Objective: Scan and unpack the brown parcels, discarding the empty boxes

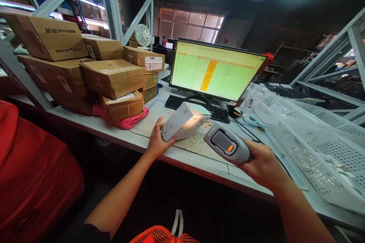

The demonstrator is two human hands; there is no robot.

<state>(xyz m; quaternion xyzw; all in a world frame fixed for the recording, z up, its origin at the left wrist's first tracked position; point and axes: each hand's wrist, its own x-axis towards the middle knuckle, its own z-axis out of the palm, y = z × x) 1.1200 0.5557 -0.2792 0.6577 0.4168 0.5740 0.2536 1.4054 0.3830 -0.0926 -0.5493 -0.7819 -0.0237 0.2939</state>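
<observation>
My left hand [159, 142] grips a white box [178, 123] by its near end, holding it tilted over the front of the desk. Small dark print shows on the box, and a patch of light falls on its right side. In my right hand [261, 163] is a grey barcode scanner [226, 145] with an orange mark on top. The scanner's head points toward the box, a short gap apart from it. Behind the box lies a black keyboard [218, 113], partly covered by it.
Brown cardboard boxes [112, 78] are stacked at the left, some on a pink bag [131, 120]. A lit monitor [215, 70] stands behind the keyboard. White perforated baskets [319, 159] occupy the right side. An orange basket [158, 235] is below the desk edge [199, 163].
</observation>
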